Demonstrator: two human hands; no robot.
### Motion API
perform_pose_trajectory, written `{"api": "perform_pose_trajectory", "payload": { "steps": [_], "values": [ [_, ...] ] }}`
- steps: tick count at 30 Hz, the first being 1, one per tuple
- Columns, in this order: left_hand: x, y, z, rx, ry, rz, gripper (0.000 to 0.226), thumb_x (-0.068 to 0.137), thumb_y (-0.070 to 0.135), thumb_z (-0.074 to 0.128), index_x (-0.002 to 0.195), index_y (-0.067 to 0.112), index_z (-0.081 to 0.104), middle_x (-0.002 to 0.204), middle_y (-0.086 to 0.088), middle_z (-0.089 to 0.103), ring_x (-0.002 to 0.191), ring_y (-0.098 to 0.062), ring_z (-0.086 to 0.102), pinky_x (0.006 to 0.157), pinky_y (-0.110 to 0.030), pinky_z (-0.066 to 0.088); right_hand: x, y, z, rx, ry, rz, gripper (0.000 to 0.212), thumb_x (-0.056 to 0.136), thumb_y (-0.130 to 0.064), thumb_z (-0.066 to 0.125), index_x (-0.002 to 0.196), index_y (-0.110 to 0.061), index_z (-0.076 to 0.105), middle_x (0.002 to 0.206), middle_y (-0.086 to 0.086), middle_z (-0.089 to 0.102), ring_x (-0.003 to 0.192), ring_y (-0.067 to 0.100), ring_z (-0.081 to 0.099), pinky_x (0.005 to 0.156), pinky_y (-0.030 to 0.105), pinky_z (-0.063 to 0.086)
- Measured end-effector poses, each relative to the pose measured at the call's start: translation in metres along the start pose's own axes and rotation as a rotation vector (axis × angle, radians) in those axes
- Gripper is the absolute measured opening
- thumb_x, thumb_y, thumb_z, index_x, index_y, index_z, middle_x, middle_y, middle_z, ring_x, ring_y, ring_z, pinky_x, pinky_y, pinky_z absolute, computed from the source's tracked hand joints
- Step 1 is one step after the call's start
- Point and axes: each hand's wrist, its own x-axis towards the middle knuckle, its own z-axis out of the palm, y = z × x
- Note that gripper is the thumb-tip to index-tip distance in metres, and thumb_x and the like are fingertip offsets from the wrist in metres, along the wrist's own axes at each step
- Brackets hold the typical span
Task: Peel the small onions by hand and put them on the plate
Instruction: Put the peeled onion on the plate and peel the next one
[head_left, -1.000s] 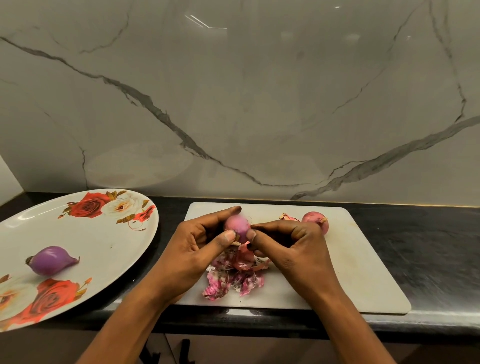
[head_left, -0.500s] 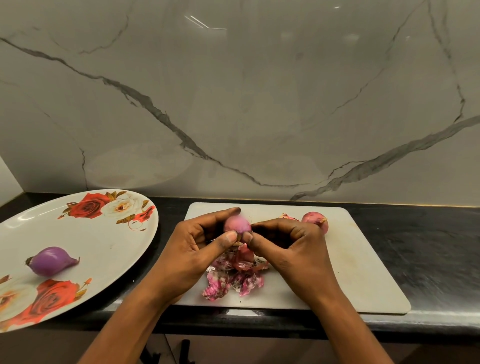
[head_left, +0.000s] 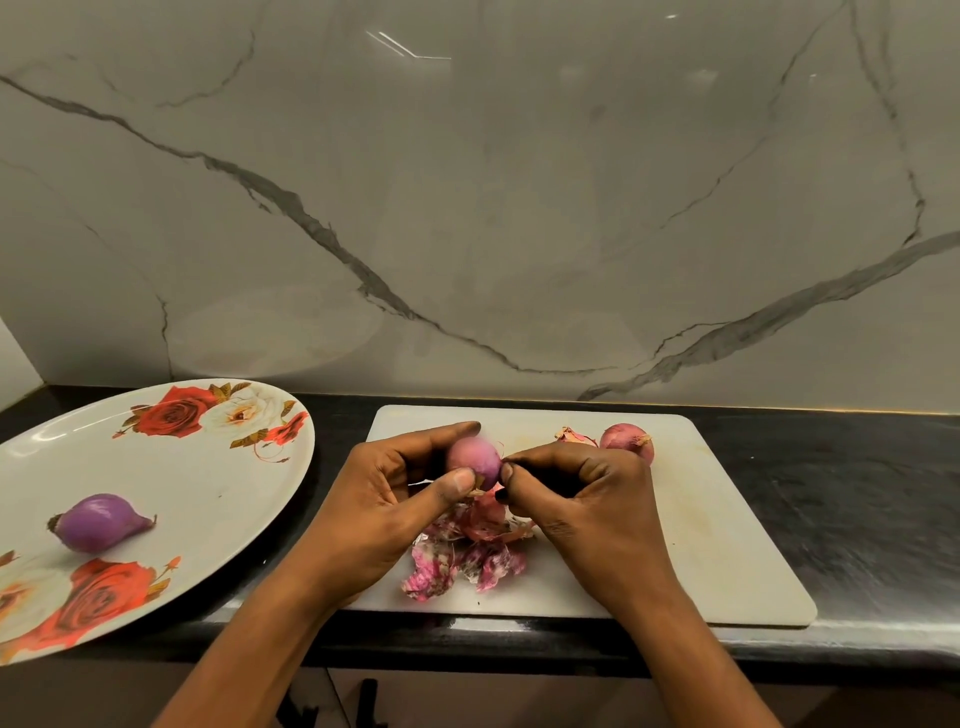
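Onion (head_left: 474, 460), smooth pink oval, between left hand (head_left: 384, 501) and right hand (head_left: 589, 501)

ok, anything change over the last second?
Almost nothing. The left hand still grips the held onion; the right hand still pinches at its end, fingertips shifting only slightly. Nothing taken or let go. The peeled onion on the plate, the unpeeled onion on the board and the peel pile stayed put.
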Motion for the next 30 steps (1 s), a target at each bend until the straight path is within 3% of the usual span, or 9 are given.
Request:
{"api": "perform_pose_trajectory", "payload": {
  "steps": [6, 13, 17, 25, 30],
  "values": [
    [0.0007, 0.0017, 0.0016, -0.011, 0.008, -0.013, 0.053, 0.088, 0.019, 0.073, 0.140, 0.016, 0.064, 0.133, 0.003, 0.073, 0.128, -0.016, 0.067, 0.106, -0.037, 0.056, -0.0002, 0.0023, 0.0006, 0.024, 0.014, 0.038, 0.008, 0.093, -0.017, 0.079, 0.096, -0.022, 0.084, 0.083, -0.010, 0.080, 0.078, 0.014, 0.079, 0.075, 0.040, 0.067],
    [0.0006, 0.0009, 0.0014, -0.023, 0.020, -0.003, 0.052, 0.087, 0.016, 0.074, 0.138, 0.016, 0.066, 0.130, 0.003, 0.075, 0.124, -0.016, 0.069, 0.101, -0.028, 0.057, -0.0008, -0.0005, 0.0004, 0.022, -0.008, 0.023, 0.008, 0.092, -0.022, 0.081, 0.098, -0.022, 0.085, 0.084, -0.013, 0.080, 0.080, 0.011, 0.079, 0.076, 0.037, 0.066],
    [0.0008, 0.0005, 0.0011, -0.015, -0.004, -0.008, 0.053, 0.088, 0.018, 0.073, 0.140, 0.016, 0.064, 0.133, 0.002, 0.073, 0.128, -0.016, 0.067, 0.106, -0.034, 0.056, -0.0006, 0.0014, 0.0006, 0.011, -0.002, 0.036, 0.008, 0.093, -0.017, 0.079, 0.094, -0.022, 0.084, 0.082, -0.011, 0.080, 0.077, 0.013, 0.079, 0.074, 0.039, 0.066],
    [0.0011, 0.0014, -0.0014, -0.092, -0.056, -0.035, 0.049, 0.096, 0.014, 0.060, 0.145, 0.017, 0.058, 0.138, 0.001, 0.070, 0.133, -0.018, 0.063, 0.109, -0.031, 0.052, 0.0015, 0.0064, 0.0003, 0.027, 0.056, 0.088, 0.006, 0.090, -0.017, 0.082, 0.092, -0.022, 0.083, 0.082, -0.008, 0.080, 0.078, 0.014, 0.079, 0.075, 0.040, 0.067],
    [0.0014, 0.0008, -0.0019, -0.092, -0.090, -0.043, 0.049, 0.101, 0.013, 0.058, 0.149, 0.023, 0.055, 0.146, 0.003, 0.064, 0.138, -0.019, 0.059, 0.113, -0.034, 0.050, 0.0007, 0.0045, 0.0000, 0.060, 0.015, 0.087, 0.019, 0.091, -0.011, 0.080, 0.103, -0.025, 0.084, 0.093, -0.010, 0.081, 0.088, 0.012, 0.079, 0.081, 0.038, 0.066]
  ]
}}
